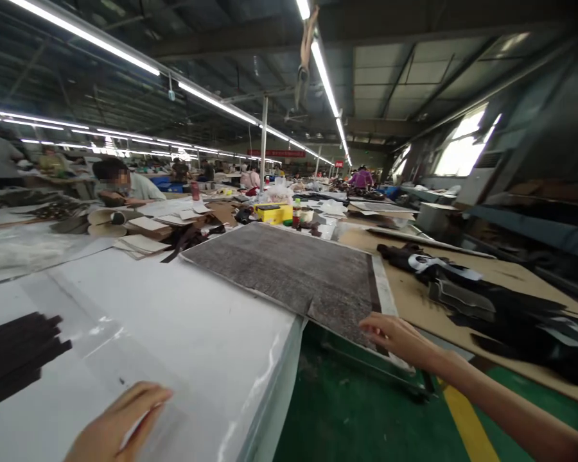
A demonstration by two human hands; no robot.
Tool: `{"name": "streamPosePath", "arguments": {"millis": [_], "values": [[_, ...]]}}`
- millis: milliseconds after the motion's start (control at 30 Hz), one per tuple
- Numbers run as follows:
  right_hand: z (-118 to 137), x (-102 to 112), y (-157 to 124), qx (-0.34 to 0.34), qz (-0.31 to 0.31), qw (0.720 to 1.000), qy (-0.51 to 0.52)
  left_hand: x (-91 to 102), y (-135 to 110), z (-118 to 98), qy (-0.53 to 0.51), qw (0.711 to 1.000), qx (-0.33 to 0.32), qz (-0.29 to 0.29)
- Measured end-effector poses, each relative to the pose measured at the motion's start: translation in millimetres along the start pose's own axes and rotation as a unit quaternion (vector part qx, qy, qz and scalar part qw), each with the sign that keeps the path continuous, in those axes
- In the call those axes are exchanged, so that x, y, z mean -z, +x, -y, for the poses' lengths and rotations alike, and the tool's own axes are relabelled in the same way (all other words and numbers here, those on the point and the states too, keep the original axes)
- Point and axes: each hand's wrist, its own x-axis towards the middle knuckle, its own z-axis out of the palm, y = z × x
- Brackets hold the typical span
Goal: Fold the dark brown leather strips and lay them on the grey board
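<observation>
My left hand (120, 420) is low over a white tabletop (168, 308), its thumb and fingers drawn together in a pinch. What lies between the tips, if anything, is too small to make out. Clear plastic film (101, 340) covers part of the table near it. To its left lies a stack of dark brown strips (17, 353). My right hand (390, 333) reaches over the near right corner of a dark, speckled board (289, 269), fingers loosely bent and apart. Beneath that hand, a dark strip (374, 292) runs along the board's pale right edge.
A tan table (424, 301) on the right bears dark fabric pieces (501, 308). Green floor (337, 410) shows between the tables. Beyond the board stand a yellow box (274, 213) and a bottle (296, 215). A co-worker (125, 183) leans over a table at left.
</observation>
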Motion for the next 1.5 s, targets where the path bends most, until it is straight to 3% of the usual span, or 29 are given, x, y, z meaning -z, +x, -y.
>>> {"name": "streamPosePath", "arguments": {"millis": [33, 167, 267, 367, 467, 667, 800, 1500], "values": [[-8, 1, -8, -0.003, 0.005, 1.000, -0.004, -14.8, 10, -23, -0.029, 0.997, -0.047, 0.058], [-28, -2, -32, 0.001, 0.020, 0.999, -0.028, -74.1, 39, -134, -0.082, 0.971, -0.145, 0.170], [-37, -6, -44, 0.016, 0.028, 0.998, -0.051, -107.7, 46, -209, -0.098, 0.946, -0.218, 0.219], [-43, -9, -49, 0.038, 0.029, 0.996, -0.076, -135.8, 52, -259, -0.101, 0.924, -0.283, 0.236], [-47, -12, -46, 0.059, 0.022, 0.993, -0.102, -166.2, 63, -287, -0.085, 0.912, -0.324, 0.238], [-58, -20, -36, 0.098, 0.019, 0.985, -0.140, -229.4, 78, -299, -0.057, 0.904, -0.341, 0.253], [-66, -28, -33, 0.118, 0.018, 0.982, -0.148, -250.1, 75, -295, -0.050, 0.903, -0.339, 0.261], [-87, -35, -20, 0.265, -0.018, 0.959, -0.099, -250.7, 63, -297, -0.051, 0.924, -0.274, 0.261]]}}
